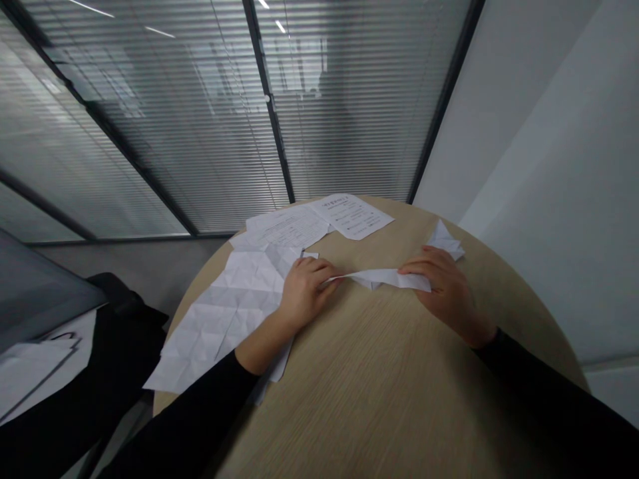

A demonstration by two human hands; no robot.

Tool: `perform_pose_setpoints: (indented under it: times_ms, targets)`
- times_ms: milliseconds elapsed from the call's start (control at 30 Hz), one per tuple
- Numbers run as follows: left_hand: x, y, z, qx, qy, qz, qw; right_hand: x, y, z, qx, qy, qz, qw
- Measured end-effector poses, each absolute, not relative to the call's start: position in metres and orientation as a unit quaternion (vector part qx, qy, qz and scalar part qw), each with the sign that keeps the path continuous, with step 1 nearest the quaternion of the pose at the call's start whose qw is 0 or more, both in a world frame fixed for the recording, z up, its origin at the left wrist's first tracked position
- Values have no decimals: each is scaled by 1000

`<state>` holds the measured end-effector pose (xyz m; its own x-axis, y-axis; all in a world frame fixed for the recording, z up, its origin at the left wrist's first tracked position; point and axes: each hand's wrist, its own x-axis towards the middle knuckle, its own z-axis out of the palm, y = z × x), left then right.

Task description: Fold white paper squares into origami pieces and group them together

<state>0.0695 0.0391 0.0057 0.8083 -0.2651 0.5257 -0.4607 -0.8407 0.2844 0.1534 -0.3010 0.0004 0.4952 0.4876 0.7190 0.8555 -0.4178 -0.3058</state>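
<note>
A narrow strip of folded white paper [382,277] stretches between my two hands, just over the round wooden table [379,372]. My left hand [309,293] pinches its left end, where the paper looks thin and twisted. At the right end, the fingers of my right hand [444,286] are closed on the paper, which shows below the fingertips. Left of my left hand, and partly under that forearm, lies a large creased white sheet [229,299]. Just beyond my right hand rests a folded paper piece [444,238] with a pointed top.
Printed sheets [354,214] lie at the table's far edge. Behind the table stands a glass partition with blinds [349,120], and a white wall [559,166] rises on the right. At lower left, papers [40,366] lie on something black beside the table.
</note>
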Motion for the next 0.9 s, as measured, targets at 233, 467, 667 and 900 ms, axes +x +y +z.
perform_pose_setpoints:
  times_ms: [233, 467, 667, 900]
  targets:
    - [69, 41, 6, 944, -238, 198, 115, 163, -308, -3, -801, -513, -192, 242]
    - [70, 36, -4, 919, -345, 138, 130, 169, -305, -17, -797, -551, -86, 230]
    - [71, 35, -4, 926, -319, 150, 133, 171, -304, -24, -816, -505, -98, 264]
    - [75, 35, -11, 943, -219, 173, 183, 172, -294, -42, -862, -402, -121, 284]
